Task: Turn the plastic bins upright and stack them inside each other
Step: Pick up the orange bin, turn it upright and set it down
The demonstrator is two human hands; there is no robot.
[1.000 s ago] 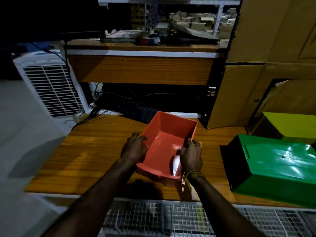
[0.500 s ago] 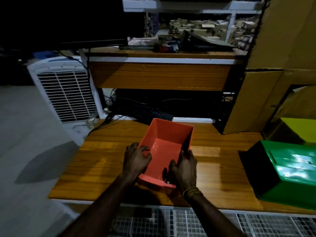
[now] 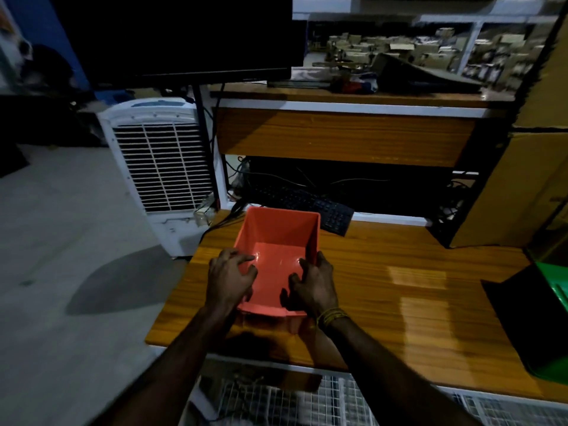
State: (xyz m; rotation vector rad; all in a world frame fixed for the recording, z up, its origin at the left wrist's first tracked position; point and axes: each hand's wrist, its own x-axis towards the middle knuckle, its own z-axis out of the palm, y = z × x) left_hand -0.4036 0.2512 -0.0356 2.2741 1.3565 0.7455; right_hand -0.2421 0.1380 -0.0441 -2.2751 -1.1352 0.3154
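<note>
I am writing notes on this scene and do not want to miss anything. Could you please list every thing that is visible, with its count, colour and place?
plastic bin: 1, orange-red, upright, open, near front left of the table
green bin: 1, green, right edge of the table, partly out of frame
table: 1, brown wood, centre
keyboard: 1, black, at the back of the table, behind the orange-red bin
air cooler: 1, white, on the floor left of the table
monitor: 1, black, upper left
cardboard boxes: several, brown, right
wire grid: 1, white, below the table's front edge
left hand: 1, on the bin's left wall
right hand: 1, yellow thread on the wrist, on the bin's right wall
</note>
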